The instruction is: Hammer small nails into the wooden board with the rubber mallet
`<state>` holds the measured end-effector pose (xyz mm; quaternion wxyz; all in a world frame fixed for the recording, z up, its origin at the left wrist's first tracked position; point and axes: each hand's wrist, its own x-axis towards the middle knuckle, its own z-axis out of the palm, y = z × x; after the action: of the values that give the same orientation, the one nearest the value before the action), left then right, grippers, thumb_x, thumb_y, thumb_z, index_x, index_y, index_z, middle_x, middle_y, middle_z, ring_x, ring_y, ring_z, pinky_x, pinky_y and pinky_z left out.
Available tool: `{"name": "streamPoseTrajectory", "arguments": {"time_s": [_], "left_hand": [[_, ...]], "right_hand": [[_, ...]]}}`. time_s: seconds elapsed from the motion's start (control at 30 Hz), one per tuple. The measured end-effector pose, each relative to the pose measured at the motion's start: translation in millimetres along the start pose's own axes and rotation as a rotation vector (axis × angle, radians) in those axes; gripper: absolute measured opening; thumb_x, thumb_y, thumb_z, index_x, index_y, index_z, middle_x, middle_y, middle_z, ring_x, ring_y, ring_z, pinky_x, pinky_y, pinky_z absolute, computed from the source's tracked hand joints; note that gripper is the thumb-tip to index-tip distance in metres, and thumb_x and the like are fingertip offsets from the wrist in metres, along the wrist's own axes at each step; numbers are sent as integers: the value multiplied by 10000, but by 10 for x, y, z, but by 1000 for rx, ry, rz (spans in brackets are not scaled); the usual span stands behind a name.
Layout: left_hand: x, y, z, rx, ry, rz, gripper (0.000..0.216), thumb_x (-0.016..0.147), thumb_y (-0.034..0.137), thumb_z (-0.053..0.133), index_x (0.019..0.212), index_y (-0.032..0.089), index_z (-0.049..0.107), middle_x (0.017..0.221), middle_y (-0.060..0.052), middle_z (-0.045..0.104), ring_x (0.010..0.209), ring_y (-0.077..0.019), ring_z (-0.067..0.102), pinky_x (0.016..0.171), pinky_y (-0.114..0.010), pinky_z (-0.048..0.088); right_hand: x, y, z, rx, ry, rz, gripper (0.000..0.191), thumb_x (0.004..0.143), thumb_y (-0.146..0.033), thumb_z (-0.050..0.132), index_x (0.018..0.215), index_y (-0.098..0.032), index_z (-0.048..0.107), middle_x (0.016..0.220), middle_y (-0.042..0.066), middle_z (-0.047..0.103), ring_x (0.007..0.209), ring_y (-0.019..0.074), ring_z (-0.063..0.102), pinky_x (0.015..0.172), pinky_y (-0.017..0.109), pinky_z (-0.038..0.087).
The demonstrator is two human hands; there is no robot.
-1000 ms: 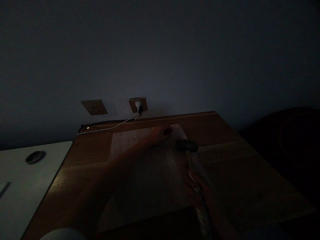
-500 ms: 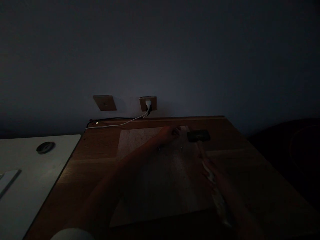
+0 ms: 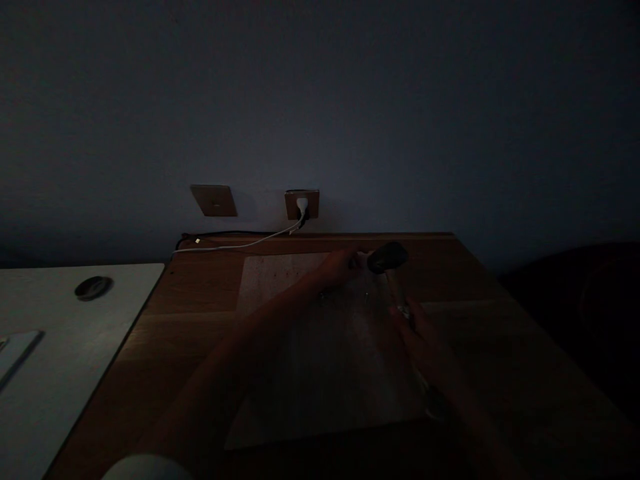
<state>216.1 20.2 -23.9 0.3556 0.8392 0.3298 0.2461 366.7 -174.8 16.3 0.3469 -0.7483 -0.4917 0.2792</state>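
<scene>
The light is very dim. My right hand [image 3: 417, 337] is wrapped round the wooden handle of a mallet [image 3: 388, 257], whose dark, thick head is raised near the far edge of a pale board [image 3: 330, 373]. Just left of the mallet head, my left hand [image 3: 341, 265] rests at the board's far side with its fingers curled together. What they hold, if anything, is too dark to make out. A small shiny nail-like piece [image 3: 367, 297] stands on the board between my hands. Another small glint [image 3: 323, 294] shows beside my left wrist.
Beneath the board is a wooden table [image 3: 165, 333] against a wall. A socket [image 3: 302, 204] with a white plug and cable [image 3: 240, 246] sits behind it, beside a wall plate [image 3: 215, 200]. To the left is a white tabletop [image 3: 65, 360] with a dark round grommet [image 3: 93, 287].
The mallet head has tilted and moved left and slightly up, closer to my left hand. My right hand has moved with it. My left hand stays in about the same place.
</scene>
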Motion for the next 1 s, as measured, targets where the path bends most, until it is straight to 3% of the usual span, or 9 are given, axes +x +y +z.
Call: {"name": "streamPoseTrajectory", "arguments": {"time_s": [0.17,0.33,0.53,0.7,0.8,1.0], "left_hand": [[9,-41,30,-13,2,11,655,793,117,717,1416,164,521,1052,-54,766,896,-163,719,833,-265,549],[25,-88,61,16,9,12,623,779,109,729,1375,141,552,1076,-71,770,922,-180,721,844,-273,545],[12,-63,48,-4,-3,31,568,792,90,691,1347,112,569,1074,-81,768,920,-172,721,841,-261,546],[9,-71,47,-25,13,22,721,776,97,706,1454,170,472,1098,-53,765,944,-168,723,856,-267,549],[16,-83,59,-41,6,26,709,777,84,690,1448,172,478,1074,-53,770,929,-166,725,856,-273,552],[10,-39,37,-50,12,23,669,771,67,696,1411,140,516,1081,-81,772,952,-187,728,873,-290,551]], "right_hand": [[2,-70,29,-103,-24,-6,704,882,-661,409,1334,-146,571,1111,177,725,988,345,682,862,464,513],[38,0,25,-138,-64,-64,642,907,-623,401,1302,-153,589,1057,164,739,958,337,692,846,454,515],[56,50,47,-155,-9,-51,710,901,-647,393,1364,-134,558,1252,207,692,1125,368,658,947,490,493],[63,30,54,-206,-61,-58,692,928,-609,361,1391,-125,533,1174,196,725,1055,352,690,902,469,513],[55,26,69,-238,23,-65,717,923,-634,354,1395,-125,536,1224,211,704,1094,363,676,913,473,505],[33,64,95,-245,-15,-77,666,943,-618,369,1380,-151,556,1125,183,742,1014,349,704,827,432,527]]}}
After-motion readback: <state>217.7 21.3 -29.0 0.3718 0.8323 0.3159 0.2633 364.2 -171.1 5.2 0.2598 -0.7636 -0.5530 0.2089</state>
